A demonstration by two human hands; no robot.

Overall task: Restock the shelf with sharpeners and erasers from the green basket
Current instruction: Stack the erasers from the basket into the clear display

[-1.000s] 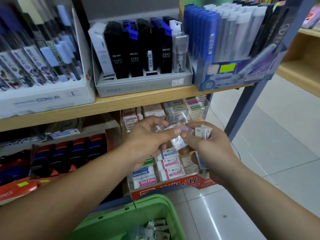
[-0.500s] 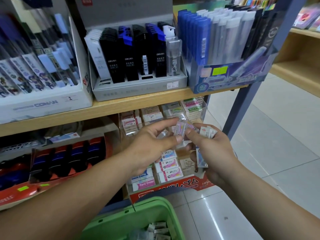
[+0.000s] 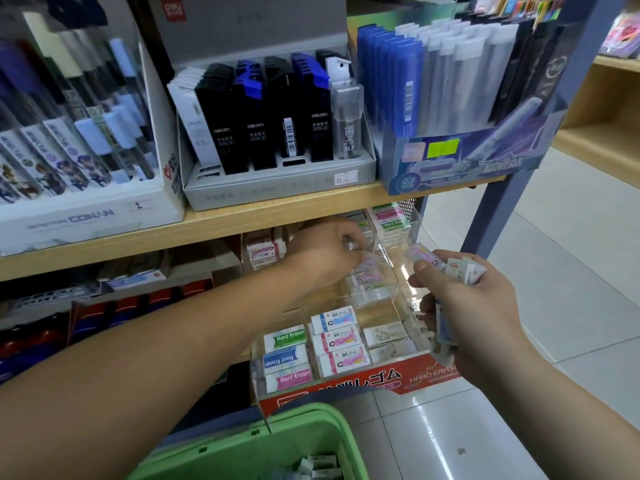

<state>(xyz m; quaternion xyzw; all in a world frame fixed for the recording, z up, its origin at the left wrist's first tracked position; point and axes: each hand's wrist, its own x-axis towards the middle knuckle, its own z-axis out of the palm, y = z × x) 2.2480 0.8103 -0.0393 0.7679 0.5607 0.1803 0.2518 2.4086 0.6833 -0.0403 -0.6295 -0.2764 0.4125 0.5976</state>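
Under wooden shelf [image 3: 104, 244], clear eraser tray [image 3: 394, 299]: L hand [image 3: 325, 251] reaches into a rear slot, fingers curled (can't tell if they pinch anything). R hand [image 3: 474, 306] grips stacked erasers [image 3: 464, 270]; more in green basket [image 3: 311, 420]. Risk: loose stack slips from thumb, drops to floor [image 3: 554, 271].

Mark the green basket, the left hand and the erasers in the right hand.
green basket [image 3: 277, 434]: head view, far rim.
left hand [image 3: 322, 252]: head view, back of hand.
erasers [image 3: 462, 270]: head view, white packs held in the right hand [image 3: 478, 317].
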